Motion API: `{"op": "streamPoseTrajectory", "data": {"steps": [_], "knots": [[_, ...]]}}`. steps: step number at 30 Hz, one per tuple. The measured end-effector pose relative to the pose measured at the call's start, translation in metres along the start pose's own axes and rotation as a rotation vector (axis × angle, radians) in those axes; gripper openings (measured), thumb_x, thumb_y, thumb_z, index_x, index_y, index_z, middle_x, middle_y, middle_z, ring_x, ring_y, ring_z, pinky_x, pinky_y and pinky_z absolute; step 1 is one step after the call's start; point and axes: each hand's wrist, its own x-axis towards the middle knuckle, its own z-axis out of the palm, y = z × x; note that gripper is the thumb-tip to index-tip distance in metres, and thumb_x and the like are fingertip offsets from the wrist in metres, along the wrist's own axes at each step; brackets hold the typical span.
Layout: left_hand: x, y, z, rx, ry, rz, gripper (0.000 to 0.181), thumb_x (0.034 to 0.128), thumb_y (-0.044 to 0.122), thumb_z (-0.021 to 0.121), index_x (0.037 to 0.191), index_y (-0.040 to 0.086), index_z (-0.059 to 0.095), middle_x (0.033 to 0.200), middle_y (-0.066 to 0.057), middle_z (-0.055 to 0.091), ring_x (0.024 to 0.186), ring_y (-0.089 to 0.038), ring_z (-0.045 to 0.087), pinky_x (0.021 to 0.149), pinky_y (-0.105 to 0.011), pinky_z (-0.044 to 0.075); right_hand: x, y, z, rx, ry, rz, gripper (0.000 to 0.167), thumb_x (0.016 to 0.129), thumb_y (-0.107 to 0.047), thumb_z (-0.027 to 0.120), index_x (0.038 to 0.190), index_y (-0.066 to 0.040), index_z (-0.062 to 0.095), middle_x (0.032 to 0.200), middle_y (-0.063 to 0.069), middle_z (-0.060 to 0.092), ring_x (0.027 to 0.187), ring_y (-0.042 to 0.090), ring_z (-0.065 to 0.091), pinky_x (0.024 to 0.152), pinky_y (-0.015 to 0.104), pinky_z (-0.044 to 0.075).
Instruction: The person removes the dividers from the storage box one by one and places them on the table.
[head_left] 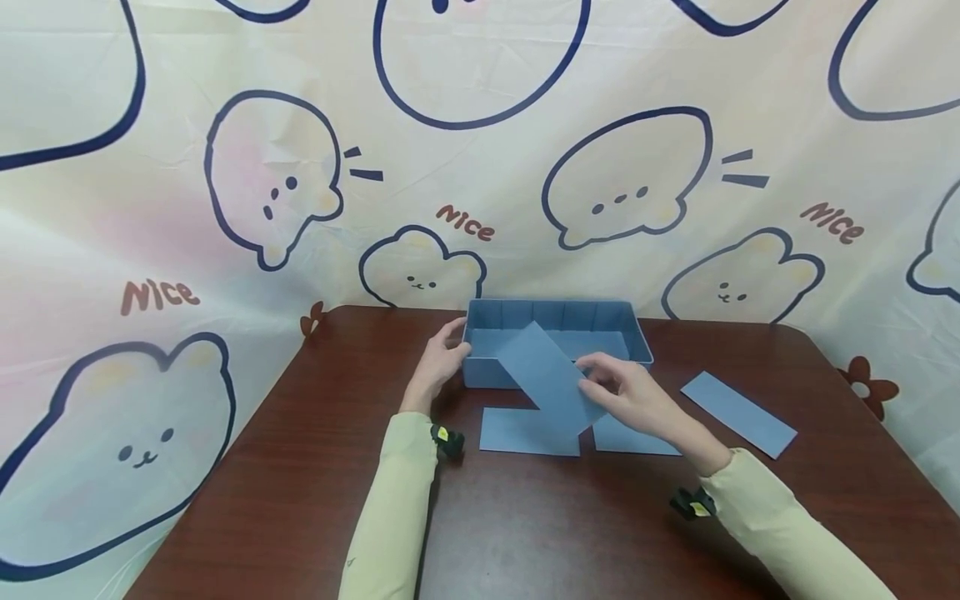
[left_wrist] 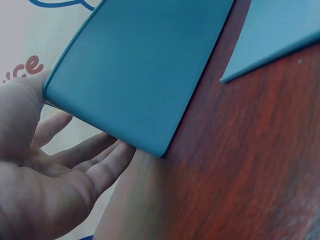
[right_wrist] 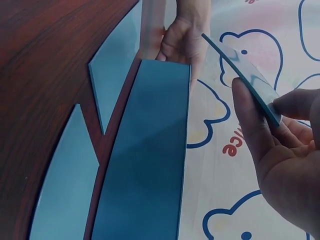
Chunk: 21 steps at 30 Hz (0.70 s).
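Observation:
My left hand (head_left: pixel 441 360) holds the left end of an open blue box (head_left: pixel 483 372), thumb at the rim and fingers against the outer wall. The left wrist view shows the box's front wall (left_wrist: pixel 140 60) beside that hand (left_wrist: pixel 55 175). My right hand (head_left: pixel 626 392) pinches a thin, flat blue rectangular panel (head_left: pixel 551 375) by its right edge. The panel hangs tilted in front of the box, partly hiding it. In the right wrist view the panel (right_wrist: pixel 245 72) is seen nearly edge-on between thumb and fingers of the right hand (right_wrist: pixel 287 150).
Two similar blue panels, a left one (head_left: pixel 517 431) and a right one (head_left: pixel 633 437), lie in front of the box. Another blue panel (head_left: pixel 738 414) lies slanted farther right. Behind the brown table (head_left: pixel 525 525) hangs a patterned curtain (head_left: pixel 465 183).

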Motion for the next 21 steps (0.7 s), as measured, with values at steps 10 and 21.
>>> {"op": "streamPoseTrajectory", "data": {"steps": [10,21], "knots": [[0.000,0.001,0.001,0.004,0.010,0.002,0.056,0.0925,0.019,0.052,0.146,0.033,0.042,0.150,-0.009,0.044,0.138,-0.034,0.043,0.110,-0.057,0.039,-0.020,0.001,0.000,-0.003,-0.062,-0.019,0.027,0.094,-0.017,0.064,0.121,-0.015,0.063,0.101,0.002,0.072,0.083,0.008,0.065,0.071,0.032,0.061],[-0.001,-0.001,-0.002,0.005,0.003,0.005,0.056,0.0923,0.020,0.051,0.146,0.033,0.041,0.149,-0.010,0.044,0.138,-0.033,0.044,0.110,-0.055,0.040,-0.033,0.006,0.000,0.000,-0.133,-0.022,0.029,0.095,-0.016,0.062,0.123,-0.018,0.062,0.106,0.002,0.071,0.086,0.008,0.063,0.065,0.024,0.057]]}}
